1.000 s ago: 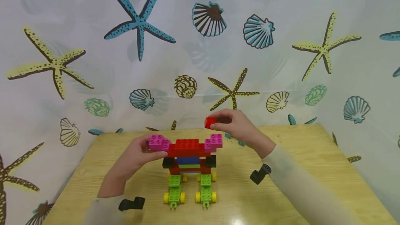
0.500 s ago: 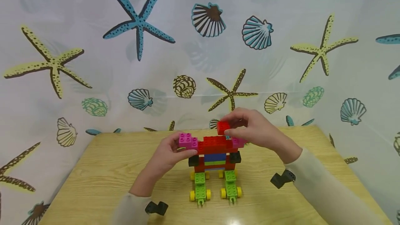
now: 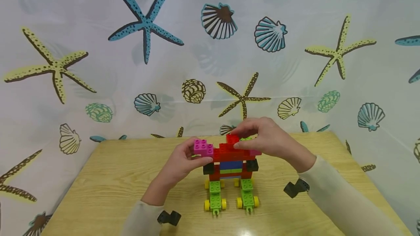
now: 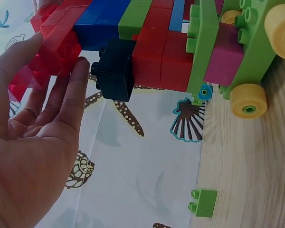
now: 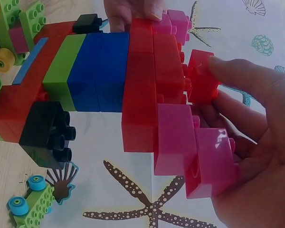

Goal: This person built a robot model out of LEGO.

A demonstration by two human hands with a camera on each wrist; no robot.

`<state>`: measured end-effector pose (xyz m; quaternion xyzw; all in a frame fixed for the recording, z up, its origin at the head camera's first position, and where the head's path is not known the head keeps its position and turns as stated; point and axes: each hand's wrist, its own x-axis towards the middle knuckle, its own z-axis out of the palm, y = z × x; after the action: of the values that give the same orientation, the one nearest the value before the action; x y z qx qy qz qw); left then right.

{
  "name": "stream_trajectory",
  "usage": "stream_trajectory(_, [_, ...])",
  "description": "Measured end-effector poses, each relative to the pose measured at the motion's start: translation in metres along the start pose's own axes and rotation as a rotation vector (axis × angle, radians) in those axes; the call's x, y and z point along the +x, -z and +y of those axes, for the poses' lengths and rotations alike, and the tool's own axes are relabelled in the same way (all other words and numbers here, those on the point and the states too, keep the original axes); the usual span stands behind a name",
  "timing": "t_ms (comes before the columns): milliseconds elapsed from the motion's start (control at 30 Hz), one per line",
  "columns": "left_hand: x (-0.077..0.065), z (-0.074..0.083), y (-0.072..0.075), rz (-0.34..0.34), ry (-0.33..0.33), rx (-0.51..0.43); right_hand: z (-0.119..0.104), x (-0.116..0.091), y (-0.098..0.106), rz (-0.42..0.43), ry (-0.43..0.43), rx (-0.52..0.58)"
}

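A robot-like figure of toy building bricks (image 3: 231,165) stands on green wheeled legs (image 3: 215,200), with blue, green and red bricks in its body. My left hand (image 3: 183,161) grips its left arm, where pink bricks (image 3: 204,148) step up beside the red top. Between thumb and fingers, my right hand (image 3: 265,137) pinches a small red brick (image 5: 202,77). That brick is right over the studs of the figure's red top bricks (image 5: 168,66); whether it touches them I cannot tell. Pink bricks (image 5: 209,161) of the other arm lie beside my right palm.
A loose green brick (image 4: 203,203) is on the wooden table (image 3: 124,177) behind the figure. Also back there sits a green piece with blue wheels (image 5: 35,204). A curtain printed with starfish and shells (image 3: 183,61) hangs around the table.
The figure and my left hand have shifted right in the head view. My right hand has brought the red brick from above the right arm down to the figure's red top.
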<state>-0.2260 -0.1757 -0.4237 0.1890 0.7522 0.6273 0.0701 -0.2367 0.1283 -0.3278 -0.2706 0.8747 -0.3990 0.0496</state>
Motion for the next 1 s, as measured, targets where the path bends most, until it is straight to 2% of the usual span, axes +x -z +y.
stream_trajectory(433, [-0.0009,0.001,-0.0013,-0.002,-0.005,0.007,0.0026,-0.001,-0.0034,-0.008,0.028,0.011])
stream_trajectory(733, [-0.0015,0.0015,-0.0009,0.0,0.01,0.006,0.0024,-0.0019,-0.0034,-0.018,0.051,-0.042])
stream_trajectory(1000, [-0.001,0.0005,-0.0008,0.008,0.03,0.009,0.0026,-0.0011,-0.0052,-0.011,0.052,-0.042])
